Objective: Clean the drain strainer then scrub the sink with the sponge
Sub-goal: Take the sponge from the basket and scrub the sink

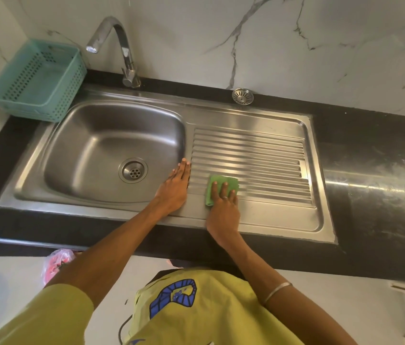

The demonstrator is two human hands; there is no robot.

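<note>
A steel sink (54, 155) with a ribbed drainboard (258, 150) is set in a black counter. The basin's drain (133, 169) has no strainer in it. The round drain strainer (242, 96) lies on the counter's back edge, behind the drainboard. A green sponge (224, 184) lies flat on the near left part of the drainboard. My right hand (224, 207) presses on it with straight fingers. My left hand (175, 188) rests flat, fingers straight, on the ridge between basin and drainboard.
A teal perforated basket (35, 78) stands at the back left beside the curved tap (122, 46). Marble wall behind. A pink plastic bag (56, 263) hangs below the counter's front edge. Black counter (370, 170) stretches to the right.
</note>
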